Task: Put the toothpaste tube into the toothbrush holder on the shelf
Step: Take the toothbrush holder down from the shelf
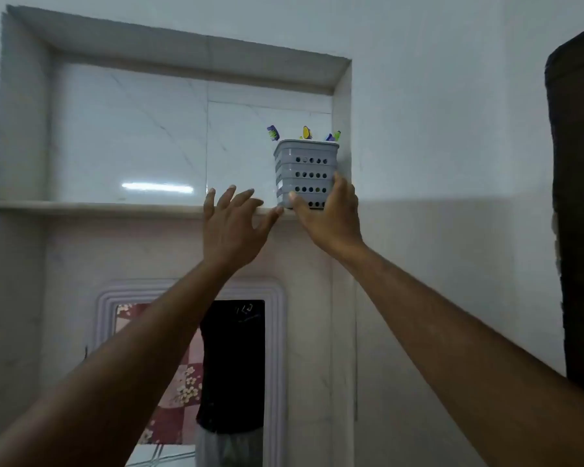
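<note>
A grey perforated toothbrush holder (304,170) stands at the right end of a recessed marble shelf (98,206), against the niche's right wall. Several coloured toothbrush heads (273,133) stick out of its top. My right hand (331,214) grips the holder's lower right corner, thumb on its front and fingers around its right side. My left hand (231,227) is raised just left of the holder with its fingers spread, holding nothing, its thumb close to the holder's base. No toothpaste tube is visible.
The niche's left part holds nothing. Below the shelf hangs a white-framed mirror (277,332) that reflects a person in a dark top. A dark door frame (577,197) runs down the right edge.
</note>
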Demonstrator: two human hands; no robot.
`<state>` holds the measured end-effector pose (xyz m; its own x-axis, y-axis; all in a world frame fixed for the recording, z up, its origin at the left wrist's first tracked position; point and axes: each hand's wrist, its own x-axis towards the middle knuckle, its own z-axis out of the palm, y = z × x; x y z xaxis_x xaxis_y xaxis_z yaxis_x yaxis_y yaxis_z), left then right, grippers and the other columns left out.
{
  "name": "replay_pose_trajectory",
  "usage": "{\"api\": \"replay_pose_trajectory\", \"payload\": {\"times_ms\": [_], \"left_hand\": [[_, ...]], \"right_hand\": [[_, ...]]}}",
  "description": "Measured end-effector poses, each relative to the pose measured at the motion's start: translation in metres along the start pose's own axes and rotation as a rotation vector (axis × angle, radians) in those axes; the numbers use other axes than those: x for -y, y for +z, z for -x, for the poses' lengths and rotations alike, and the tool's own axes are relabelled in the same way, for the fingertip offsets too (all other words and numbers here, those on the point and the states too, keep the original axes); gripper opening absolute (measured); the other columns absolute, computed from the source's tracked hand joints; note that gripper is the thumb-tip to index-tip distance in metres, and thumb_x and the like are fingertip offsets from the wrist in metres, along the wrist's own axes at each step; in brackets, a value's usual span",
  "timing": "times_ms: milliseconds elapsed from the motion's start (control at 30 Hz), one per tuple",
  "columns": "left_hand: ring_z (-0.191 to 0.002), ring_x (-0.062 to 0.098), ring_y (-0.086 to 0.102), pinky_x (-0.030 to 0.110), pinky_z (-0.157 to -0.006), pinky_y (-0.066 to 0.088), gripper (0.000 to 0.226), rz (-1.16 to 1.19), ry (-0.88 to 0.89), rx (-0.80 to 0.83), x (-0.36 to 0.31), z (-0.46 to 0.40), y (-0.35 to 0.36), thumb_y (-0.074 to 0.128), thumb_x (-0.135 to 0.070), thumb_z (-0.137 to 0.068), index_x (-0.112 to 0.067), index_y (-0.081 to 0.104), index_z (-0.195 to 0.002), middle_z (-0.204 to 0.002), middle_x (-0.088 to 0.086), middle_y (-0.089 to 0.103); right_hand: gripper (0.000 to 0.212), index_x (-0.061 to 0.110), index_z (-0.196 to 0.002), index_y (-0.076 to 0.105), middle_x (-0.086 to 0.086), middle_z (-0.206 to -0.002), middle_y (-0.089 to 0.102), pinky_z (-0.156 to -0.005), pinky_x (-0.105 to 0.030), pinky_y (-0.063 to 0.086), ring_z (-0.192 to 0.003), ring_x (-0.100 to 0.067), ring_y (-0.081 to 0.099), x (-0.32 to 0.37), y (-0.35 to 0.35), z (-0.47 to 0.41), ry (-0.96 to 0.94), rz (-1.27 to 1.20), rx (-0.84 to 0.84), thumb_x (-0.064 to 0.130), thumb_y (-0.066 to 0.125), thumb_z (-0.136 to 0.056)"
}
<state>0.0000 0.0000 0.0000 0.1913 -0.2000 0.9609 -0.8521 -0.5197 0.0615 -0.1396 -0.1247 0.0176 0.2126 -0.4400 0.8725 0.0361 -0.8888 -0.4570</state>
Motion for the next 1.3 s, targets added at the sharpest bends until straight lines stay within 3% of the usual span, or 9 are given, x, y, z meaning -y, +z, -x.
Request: {"api": "replay_pose_trajectory", "payload": {"times_ms": [67, 333, 533, 667, 733, 933, 1000, 1100, 1300], "left_hand": [[-0.153, 0.02, 0.041, 0.05, -0.13, 0.011, 0.06, -0.009, 0.028, -0.069, 0.004, 0.003, 0.004, 0.039, -0.07, -0.105, -0.028, 0.074, -0.128, -0.15, -0.005, 0.063], [-0.149, 0.017, 0.046, 0.045, -0.129, 0.016, 0.042, -0.009, 0.118, -0.154, 0.016, 0.007, 0.015, 0.041, -0.049, -0.112, -0.028, 0.07, -0.133, -0.149, -0.008, 0.063], [-0.148, 0.019, 0.046, 0.046, -0.129, 0.014, 0.045, -0.018, 0.071, -0.109, 0.011, 0.007, 0.01, 0.04, -0.052, -0.111, -0.028, 0.068, -0.136, -0.149, -0.007, 0.063], [-0.154, 0.022, 0.038, 0.047, -0.131, 0.005, 0.053, 0.04, 0.011, 0.02, 0.006, 0.006, 0.0, 0.037, -0.055, -0.11, -0.025, 0.06, -0.147, -0.158, -0.002, 0.054], [-0.155, 0.022, 0.036, 0.047, -0.132, 0.003, 0.056, 0.107, -0.038, 0.058, 0.002, 0.008, -0.009, 0.037, -0.056, -0.11, -0.023, 0.057, -0.15, -0.159, 0.0, 0.053], [-0.142, 0.026, 0.05, 0.052, -0.121, 0.033, 0.053, 0.249, -0.11, 0.047, -0.016, 0.045, -0.044, 0.043, -0.056, -0.109, -0.023, 0.054, -0.149, -0.153, 0.002, 0.057], [-0.141, 0.026, 0.051, 0.052, -0.118, 0.037, 0.053, 0.256, -0.114, 0.085, -0.023, 0.064, -0.053, 0.046, -0.055, -0.108, -0.024, 0.053, -0.15, -0.153, 0.003, 0.057], [-0.141, 0.025, 0.051, 0.052, -0.117, 0.039, 0.054, 0.264, -0.135, 0.154, -0.035, 0.101, -0.063, 0.049, -0.054, -0.107, -0.023, 0.053, -0.151, -0.153, 0.004, 0.056], [-0.132, 0.023, 0.057, 0.053, -0.107, 0.052, 0.054, 0.313, -0.2, 0.331, -0.05, 0.192, -0.071, 0.052, -0.057, -0.104, -0.023, 0.055, -0.147, -0.149, 0.004, 0.058]], "right_hand": [[0.109, 0.011, -0.168, 0.028, -0.011, -0.16, 0.046, -0.121, -0.054, 0.046, -0.148, -0.032, 0.047, 0.0, 0.011, -0.007, 0.01, 0.007, -0.046, 0.068, 0.077, -0.089], [0.135, 0.004, -0.171, 0.021, -0.015, -0.165, 0.048, -0.12, -0.055, 0.048, -0.149, -0.036, 0.052, -0.005, 0.031, -0.02, 0.039, 0.051, -0.104, 0.075, 0.087, -0.077], [0.125, 0.011, -0.164, 0.032, -0.008, -0.152, 0.056, -0.105, -0.053, 0.06, -0.137, -0.031, 0.06, -0.002, 0.023, -0.006, 0.038, -0.065, -0.205, 0.073, 0.086, -0.07], [0.142, 0.008, -0.174, 0.01, -0.011, -0.166, 0.043, -0.115, -0.054, 0.053, -0.152, -0.033, 0.047, 0.008, 0.002, 0.006, 0.013, -0.111, -0.224, 0.074, 0.087, -0.075], [0.147, 0.009, -0.174, 0.011, -0.009, -0.167, 0.043, -0.114, -0.052, 0.054, -0.153, -0.031, 0.048, 0.016, -0.012, 0.01, 0.01, -0.179, -0.245, 0.078, 0.088, -0.071], [0.135, 0.015, -0.161, 0.036, -0.002, -0.153, 0.062, -0.103, -0.043, 0.061, -0.136, -0.024, 0.066, 0.021, -0.045, 0.055, -0.008, -0.235, -0.324, 0.08, 0.094, -0.058], [0.129, 0.017, -0.156, 0.04, 0.0, -0.149, 0.064, -0.095, -0.033, 0.061, -0.132, -0.022, 0.068, 0.015, -0.054, 0.079, 0.001, -0.228, -0.298, 0.08, 0.095, -0.058], [0.125, 0.017, -0.155, 0.041, 0.001, -0.148, 0.064, -0.082, -0.015, 0.05, -0.127, -0.019, 0.069, 0.001, -0.066, 0.119, 0.035, -0.221, -0.206, 0.075, 0.099, -0.061], [0.121, 0.018, -0.153, 0.042, 0.001, -0.143, 0.066, -0.084, -0.028, 0.057, -0.122, -0.021, 0.071, -0.036, -0.079, 0.204, 0.178, -0.186, -0.024, 0.072, 0.1, -0.061]]}}
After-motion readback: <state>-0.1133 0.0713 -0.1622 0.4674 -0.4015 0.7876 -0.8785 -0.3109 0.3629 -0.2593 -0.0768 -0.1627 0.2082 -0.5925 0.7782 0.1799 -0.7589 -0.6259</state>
